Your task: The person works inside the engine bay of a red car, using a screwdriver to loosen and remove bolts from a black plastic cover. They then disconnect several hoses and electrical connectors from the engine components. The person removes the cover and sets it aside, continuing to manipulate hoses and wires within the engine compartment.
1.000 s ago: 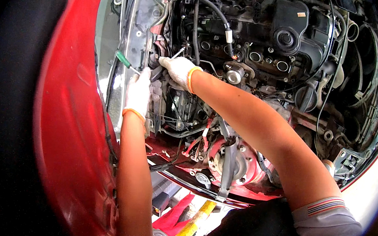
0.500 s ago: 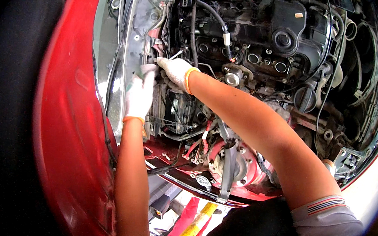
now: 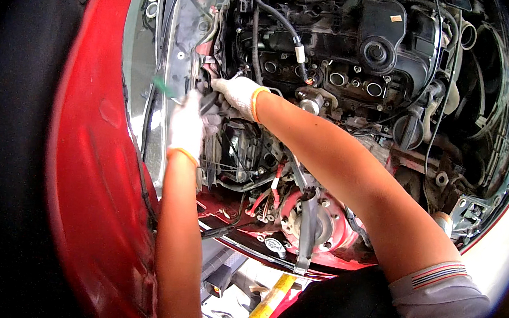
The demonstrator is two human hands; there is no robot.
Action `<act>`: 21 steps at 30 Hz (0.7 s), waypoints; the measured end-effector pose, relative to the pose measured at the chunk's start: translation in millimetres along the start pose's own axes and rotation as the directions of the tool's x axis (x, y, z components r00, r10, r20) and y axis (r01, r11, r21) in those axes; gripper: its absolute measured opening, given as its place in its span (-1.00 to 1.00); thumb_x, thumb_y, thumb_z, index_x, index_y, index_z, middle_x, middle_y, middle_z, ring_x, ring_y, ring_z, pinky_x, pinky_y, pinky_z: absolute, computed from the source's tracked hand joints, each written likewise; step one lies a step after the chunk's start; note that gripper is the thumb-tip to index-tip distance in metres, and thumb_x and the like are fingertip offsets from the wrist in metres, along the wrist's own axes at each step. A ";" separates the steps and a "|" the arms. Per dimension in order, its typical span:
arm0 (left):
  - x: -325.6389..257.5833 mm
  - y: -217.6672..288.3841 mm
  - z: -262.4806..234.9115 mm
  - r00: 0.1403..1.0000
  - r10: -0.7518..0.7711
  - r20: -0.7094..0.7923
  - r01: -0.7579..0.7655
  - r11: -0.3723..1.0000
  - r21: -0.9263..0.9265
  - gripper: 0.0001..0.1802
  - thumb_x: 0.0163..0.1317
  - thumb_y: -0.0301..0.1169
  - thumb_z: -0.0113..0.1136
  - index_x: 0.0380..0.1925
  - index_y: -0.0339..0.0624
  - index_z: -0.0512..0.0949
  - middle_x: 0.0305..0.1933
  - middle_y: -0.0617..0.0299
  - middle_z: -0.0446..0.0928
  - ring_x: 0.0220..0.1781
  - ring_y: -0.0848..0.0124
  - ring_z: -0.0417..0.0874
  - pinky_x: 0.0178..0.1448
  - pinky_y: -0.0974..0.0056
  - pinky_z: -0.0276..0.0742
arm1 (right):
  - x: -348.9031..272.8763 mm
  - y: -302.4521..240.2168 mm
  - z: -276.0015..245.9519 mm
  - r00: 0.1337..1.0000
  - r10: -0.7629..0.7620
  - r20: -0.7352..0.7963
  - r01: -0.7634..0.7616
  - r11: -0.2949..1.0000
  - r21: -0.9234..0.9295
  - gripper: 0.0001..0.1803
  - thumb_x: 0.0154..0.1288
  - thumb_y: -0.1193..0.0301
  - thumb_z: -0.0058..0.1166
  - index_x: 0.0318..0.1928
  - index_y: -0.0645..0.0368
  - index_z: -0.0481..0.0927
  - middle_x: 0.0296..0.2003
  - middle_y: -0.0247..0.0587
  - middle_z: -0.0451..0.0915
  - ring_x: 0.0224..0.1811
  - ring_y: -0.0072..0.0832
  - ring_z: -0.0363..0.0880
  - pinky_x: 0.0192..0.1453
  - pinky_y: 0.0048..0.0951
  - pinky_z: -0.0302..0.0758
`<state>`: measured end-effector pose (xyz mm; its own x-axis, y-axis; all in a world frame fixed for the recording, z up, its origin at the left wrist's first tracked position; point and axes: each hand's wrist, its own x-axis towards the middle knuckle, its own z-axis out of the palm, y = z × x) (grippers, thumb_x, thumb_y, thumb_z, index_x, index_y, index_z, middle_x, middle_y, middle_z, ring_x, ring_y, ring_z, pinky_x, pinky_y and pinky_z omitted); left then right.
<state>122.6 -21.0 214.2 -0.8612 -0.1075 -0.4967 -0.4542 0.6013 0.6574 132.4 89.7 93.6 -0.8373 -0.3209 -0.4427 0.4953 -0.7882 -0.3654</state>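
Observation:
My left hand [image 3: 187,129], in a white glove with an orange cuff, is closed at the left edge of the engine bay. A thin tool with a green end [image 3: 163,86] sticks out from its fingers, smeared by motion. Just to the right, my right hand [image 3: 236,95] in a matching glove has its fingers curled in beside a dark strip-like piece [image 3: 210,102]. What those fingers grip is hidden. Both hands are close together next to the grey cowl panel [image 3: 183,36].
A black engine [image 3: 333,44] with round open ports and hoses fills the middle. The red fender or hood panel [image 3: 93,143] curves along the left. Nearer me are a red strut tower [image 3: 336,228] and a dark bar [image 3: 307,231]. A yellow post [image 3: 261,310] stands below.
My left hand has turned, and the tool's green end now points up and left, away from the fingers. My right hand stays nearly in place. The view has shifted slightly.

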 end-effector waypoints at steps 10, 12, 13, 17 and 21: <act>16.7 -8.0 -19.5 0.882 -0.117 0.457 0.266 0.923 -0.277 -0.52 0.58 -0.02 0.06 0.30 -0.05 0.53 -0.01 0.27 0.71 -0.37 0.59 0.63 -0.47 0.44 0.47 | -62.1 9.3 -9.2 0.932 -0.354 -0.078 0.178 0.635 -0.752 -0.40 0.53 -0.03 -0.20 -0.06 0.26 0.69 -0.04 0.28 0.69 0.12 0.14 0.64 0.28 -0.07 0.49; -4.8 -7.3 1.6 0.923 0.245 0.298 -0.360 0.824 0.437 -0.54 0.57 -0.03 0.08 0.28 -0.02 0.56 -0.06 0.32 0.72 -0.43 0.60 0.59 -0.48 0.45 0.46 | -103.4 25.1 -20.2 0.907 -0.420 -0.016 0.275 0.623 -0.732 -0.50 0.52 0.06 -0.10 0.01 0.26 0.66 -0.06 0.23 0.69 0.07 0.06 0.68 0.22 -0.09 0.53; -8.8 -3.9 -2.5 0.934 0.256 0.249 -0.335 0.868 0.365 -0.56 0.57 -0.04 0.10 0.25 -0.03 0.59 -0.07 0.30 0.73 -0.43 0.59 0.60 -0.46 0.47 0.47 | -129.4 16.7 -14.1 0.903 -0.424 0.073 0.360 0.652 -0.668 -0.56 0.52 0.12 -0.04 -0.02 0.26 0.65 -0.12 0.18 0.69 0.01 0.04 0.69 0.16 -0.11 0.56; -0.5 5.0 -5.9 0.978 -0.142 0.153 0.166 0.974 -0.153 -0.61 0.55 -0.11 0.15 0.17 -0.09 0.65 -0.03 0.20 0.73 -0.23 0.53 0.71 -0.34 0.52 0.57 | -209.0 28.2 -34.6 0.740 -0.653 0.163 0.544 0.438 -0.716 -0.68 0.52 0.23 -0.01 -0.05 0.24 0.64 -0.15 0.05 0.69 -0.08 -0.04 0.70 0.06 -0.14 0.60; 7.5 -18.9 -7.3 0.836 0.496 0.236 -0.549 0.756 0.357 -0.65 0.52 -0.15 0.17 0.14 -0.07 0.65 0.01 0.18 0.72 -0.17 0.48 0.71 -0.26 0.43 0.61 | -301.8 48.0 -81.2 0.867 -0.498 -0.012 0.316 0.569 -0.759 -0.79 0.46 0.44 0.03 -0.03 0.26 0.64 -0.23 0.01 0.69 -0.21 -0.14 0.73 -0.07 -0.21 0.63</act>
<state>123.0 -39.0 202.2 -0.8910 0.3952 -0.2232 0.2110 0.7961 0.5672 427.6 191.3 143.2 -0.9698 0.1210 -0.2120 0.1930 -0.1514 -0.9694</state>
